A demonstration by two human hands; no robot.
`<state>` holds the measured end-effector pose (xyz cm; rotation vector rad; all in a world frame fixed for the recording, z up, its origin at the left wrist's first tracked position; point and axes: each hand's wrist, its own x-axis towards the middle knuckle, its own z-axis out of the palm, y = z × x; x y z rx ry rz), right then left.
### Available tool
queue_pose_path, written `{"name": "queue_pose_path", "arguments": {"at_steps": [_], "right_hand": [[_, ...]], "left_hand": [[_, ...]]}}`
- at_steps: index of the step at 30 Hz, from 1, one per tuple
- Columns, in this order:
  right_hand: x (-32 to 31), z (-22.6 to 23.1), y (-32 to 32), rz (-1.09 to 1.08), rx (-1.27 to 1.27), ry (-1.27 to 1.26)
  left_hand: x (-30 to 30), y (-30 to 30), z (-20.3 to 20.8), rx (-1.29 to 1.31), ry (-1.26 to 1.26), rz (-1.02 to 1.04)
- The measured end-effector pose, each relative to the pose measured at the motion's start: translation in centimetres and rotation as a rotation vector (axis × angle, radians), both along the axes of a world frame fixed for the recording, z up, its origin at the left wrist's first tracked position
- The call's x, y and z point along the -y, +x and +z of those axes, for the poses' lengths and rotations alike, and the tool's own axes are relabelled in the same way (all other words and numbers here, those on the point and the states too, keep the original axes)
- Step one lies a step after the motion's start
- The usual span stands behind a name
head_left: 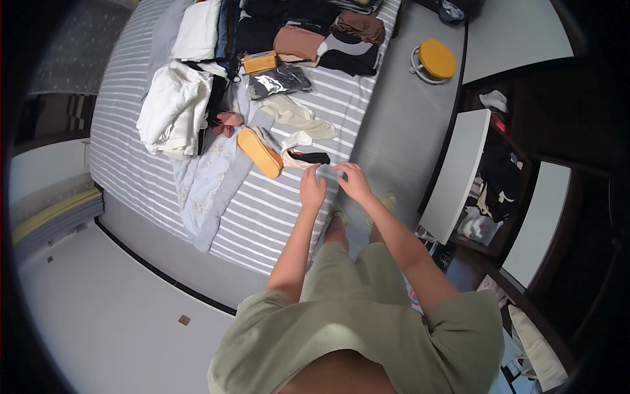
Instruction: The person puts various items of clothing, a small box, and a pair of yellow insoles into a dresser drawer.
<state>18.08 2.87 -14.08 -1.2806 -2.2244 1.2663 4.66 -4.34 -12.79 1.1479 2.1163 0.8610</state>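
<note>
Both my hands are held out over the near right edge of the bed (246, 243). My left hand (313, 188) and my right hand (354, 182) pinch a small, pale, see-through piece (327, 172) stretched between their fingertips; its kind is too small to make out. Just beyond the left fingers lie a black folded bit of cloth (310, 157) and pale pink and white small garments (293, 156). To their left rests an orange-yellow slipper-shaped sole (260, 153). A beige crumpled cloth (298, 117) is farther off.
White clothes (176, 108) are heaped at the bed's left, with folded dark and brown garments (300, 43) behind. Near them are a yellow box (260, 62) and a black plastic-wrapped packet (279, 81). On the right stand a yellow round stool (438, 59) and an open drawer (457, 177) of clothes.
</note>
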Motion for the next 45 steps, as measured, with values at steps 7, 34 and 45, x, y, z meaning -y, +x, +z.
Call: {"name": "queue_pose_path", "arguments": {"at_steps": [7, 34, 45], "right_hand": [[-1.5, -6.0, -2.2, -0.161, -0.074, -0.154], [-4.4, -6.1, -8.7, -0.301, -0.493, -0.43], [-0.7, -0.4, -5.9, -0.076, -0.562, -0.381]], "left_hand": [[-0.2, -3.6, -3.9, 0.074, -0.015, -0.044], [-5.6, -5.1, -7.7, 0.847, -0.108, 0.315], [-5.5, -3.9, 0.3, 0.592, 0.251, 0.452]]}}
